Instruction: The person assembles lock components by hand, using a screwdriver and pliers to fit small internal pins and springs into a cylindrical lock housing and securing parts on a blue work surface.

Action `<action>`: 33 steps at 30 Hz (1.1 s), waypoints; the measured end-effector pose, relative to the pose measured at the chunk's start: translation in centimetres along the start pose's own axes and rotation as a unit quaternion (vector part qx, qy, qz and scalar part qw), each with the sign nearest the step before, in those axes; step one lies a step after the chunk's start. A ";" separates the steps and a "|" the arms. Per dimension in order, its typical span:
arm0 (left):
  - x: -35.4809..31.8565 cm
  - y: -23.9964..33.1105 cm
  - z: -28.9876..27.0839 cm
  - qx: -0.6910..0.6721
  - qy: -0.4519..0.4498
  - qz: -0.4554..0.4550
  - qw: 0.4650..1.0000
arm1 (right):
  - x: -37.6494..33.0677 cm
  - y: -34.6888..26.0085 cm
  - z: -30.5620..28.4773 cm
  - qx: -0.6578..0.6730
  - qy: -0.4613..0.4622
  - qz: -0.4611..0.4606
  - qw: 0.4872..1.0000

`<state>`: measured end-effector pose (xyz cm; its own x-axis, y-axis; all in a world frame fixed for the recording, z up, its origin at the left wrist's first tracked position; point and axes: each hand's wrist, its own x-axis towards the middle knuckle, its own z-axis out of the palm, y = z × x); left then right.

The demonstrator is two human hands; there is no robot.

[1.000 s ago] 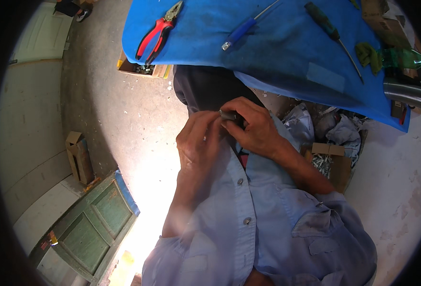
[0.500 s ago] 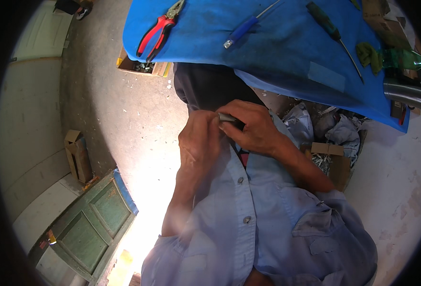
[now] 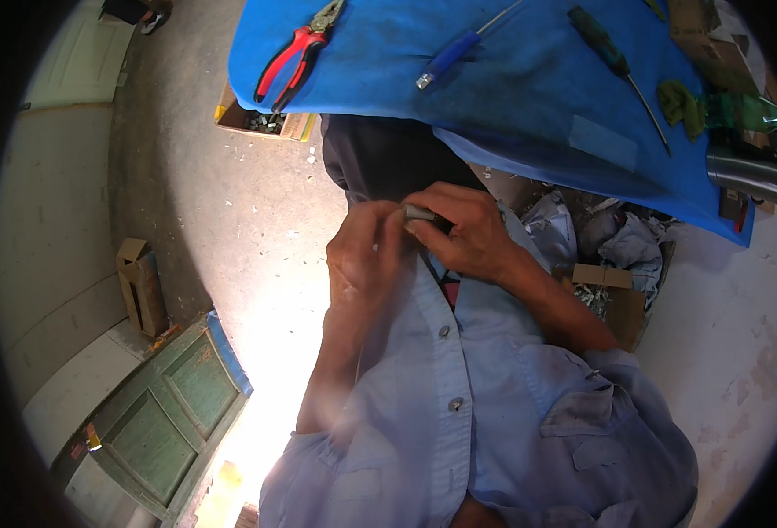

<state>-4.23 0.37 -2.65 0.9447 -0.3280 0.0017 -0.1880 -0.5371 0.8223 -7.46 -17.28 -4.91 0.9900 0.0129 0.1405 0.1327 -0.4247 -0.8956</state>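
Both my hands meet in front of my shirt, above my lap and short of the blue-covered table. My right hand pinches a small grey cylindrical piece between thumb and fingers. The near side of that piece shows; its far end is covered by my fingers. My left hand is closed at the piece's left end, with its fingertips pressed together there. Whether those fingertips hold a second small part is hidden.
On the blue table cover lie red-handled pliers, a blue-handled screwdriver and a dark-handled screwdriver. A metal cylinder and a green bottle stand at right. Cardboard boxes hold small scraps.
My fingers have shifted slightly around the grey piece, leaving a little more of it showing. The view has moved very slightly; the tools on the table lie as before.
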 end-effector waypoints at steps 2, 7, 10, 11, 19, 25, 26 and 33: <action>0.4 -0.5 -0.4 0.021 0.001 0.059 0.998 | 0.0 0.0 0.0 -0.007 0.007 -0.007 1.000; 0.6 -0.3 -0.8 0.080 -0.004 0.123 0.989 | 0.1 0.2 0.1 -0.025 -0.003 -0.011 1.000; 0.6 -0.3 -0.8 0.099 -0.013 0.141 0.985 | 0.1 0.4 0.2 -0.033 -0.001 -0.025 0.999; 0.7 -0.3 -0.9 0.102 -0.020 0.141 0.985 | 0.0 0.5 0.1 -0.035 -0.001 -0.030 0.999; 0.6 -0.6 -0.2 0.065 -0.015 0.135 0.989 | -0.1 1.0 0.2 -0.046 -0.006 -0.053 0.997; 0.2 -0.4 0.8 0.015 0.034 0.030 0.999 | -0.3 0.8 0.4 -0.028 0.006 -0.058 0.998; 0.2 0.0 0.5 -0.003 0.028 0.010 1.000 | -0.3 0.8 0.4 -0.017 0.008 -0.055 0.998; 0.1 -0.8 0.9 -0.090 0.013 -0.104 0.990 | 0.0 0.5 0.5 0.029 0.017 -0.016 0.999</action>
<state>-4.25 0.09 -3.80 0.9650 -0.2034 -0.1654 0.0601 -0.4426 0.8947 -7.40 -17.07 -5.59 0.9832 -0.0048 0.1822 0.1674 -0.3714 -0.9133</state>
